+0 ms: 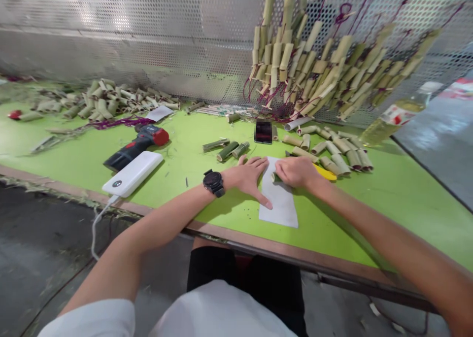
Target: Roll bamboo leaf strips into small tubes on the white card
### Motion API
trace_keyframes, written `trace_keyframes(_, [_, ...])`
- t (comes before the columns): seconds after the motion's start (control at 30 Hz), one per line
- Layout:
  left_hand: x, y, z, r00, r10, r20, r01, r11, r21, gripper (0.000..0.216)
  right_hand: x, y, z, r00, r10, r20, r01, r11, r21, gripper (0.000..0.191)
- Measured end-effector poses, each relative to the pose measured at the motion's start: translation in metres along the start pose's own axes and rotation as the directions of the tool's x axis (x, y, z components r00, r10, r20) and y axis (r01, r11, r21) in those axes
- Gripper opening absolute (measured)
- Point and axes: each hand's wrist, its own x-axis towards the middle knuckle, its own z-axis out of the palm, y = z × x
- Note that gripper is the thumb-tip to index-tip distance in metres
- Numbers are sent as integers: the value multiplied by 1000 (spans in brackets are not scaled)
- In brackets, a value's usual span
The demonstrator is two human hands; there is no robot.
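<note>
My left hand point(251, 177) lies flat with fingers spread on the left edge of a grey sheet of paper point(281, 201) on the green table point(192, 179). A black watch point(213, 182) sits on that wrist. My right hand point(295, 171) is closed over a short piece of bamboo at the sheet's top edge; a yellow-handled tool point(325, 172) sticks out from under the hand to the right. The hand hides most of the bamboo piece.
Cut bamboo tubes point(332, 152) lie to the right, three greener ones point(227, 149) ahead, a heap point(99, 103) at far left. A white power bank point(133, 173), a red-black drill point(136, 145), a phone point(263, 131) and an oil bottle point(395, 115) stand around. Strung bamboo bundles point(318, 61) hang on the perforated wall.
</note>
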Motion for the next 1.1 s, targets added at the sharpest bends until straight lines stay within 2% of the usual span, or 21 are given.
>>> trace_keyframes(0.07, [0,-1,-1,1000,9,2,-9,1000,5,146,5,4,1,999,43,-11,-43,999,-3,54])
trace_keyframes(0.1, [0,-1,-2,1000,15,5,-15,1000,5,146,6,3,1,1000,22,-16,-22,1000,17,54])
trace_keyframes(0.17, [-1,-2,-3,999,38,12,-38,999,2,146,4,-3,1,993,-114,-24,115,990,81,54])
trace_keyframes(0.27, [-1,-4,-3,997,81,18,-81,997,4,147,-2,-7,3,942,-329,-66,335,933,130,54])
trace_keyframes(0.43, [1,-7,-1,996,92,9,-92,996,5,147,5,7,11,951,-289,-111,299,951,79,50])
trace_keyframes(0.57, [1,-6,-2,992,127,29,-127,992,-10,145,8,11,16,886,-426,-181,449,886,116,53])
trace_keyframes(0.63, [1,-5,-3,992,122,26,-122,992,-11,147,8,14,16,900,-416,-135,432,893,129,53])
trace_keyframes(0.73, [1,-3,-3,995,99,30,-99,995,-10,149,6,17,13,961,-268,-64,274,957,100,52])
trace_keyframes(0.77, [1,-3,-3,994,101,33,-101,995,-13,149,5,16,12,962,-265,-59,270,958,97,53])
trace_keyframes(0.9, [1,-4,-1,992,127,18,-127,992,-23,146,1,14,7,912,-407,-48,410,903,127,54])
trace_keyframes(1.03, [1,-5,0,994,108,9,-108,994,-19,149,4,19,5,964,-266,-31,268,956,117,51])
trace_keyframes(1.1, [1,-5,-1,992,123,15,-123,992,-26,148,5,16,8,938,-341,-63,347,926,150,53])
